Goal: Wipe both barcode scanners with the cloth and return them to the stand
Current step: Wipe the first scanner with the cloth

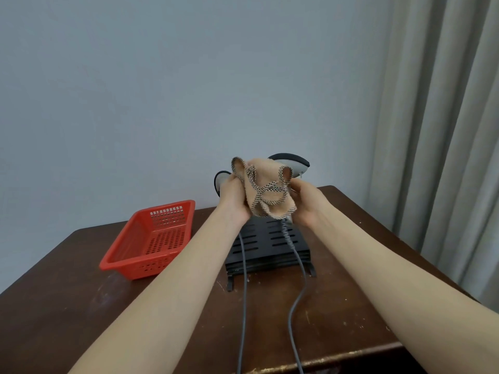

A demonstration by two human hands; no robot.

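A tan cloth (263,188) with a checked border is bunched between both hands above the black slotted stand (266,245). My left hand (232,198) grips the cloth's left side. My right hand (306,199) curls round the cloth-covered handle of a grey and black barcode scanner (293,161), whose head sticks out above the cloth; the grip itself is partly hidden. That scanner's cable (295,255) hangs down across the stand. The second scanner (221,178) shows just behind my left hand, mostly hidden, with its own cable (244,265) running toward me.
An empty red plastic basket (151,240) sits left of the stand on the dark wooden table (364,265). The wall is close behind, and a grey curtain (445,130) hangs at the right. Both cables run off the table's near edge.
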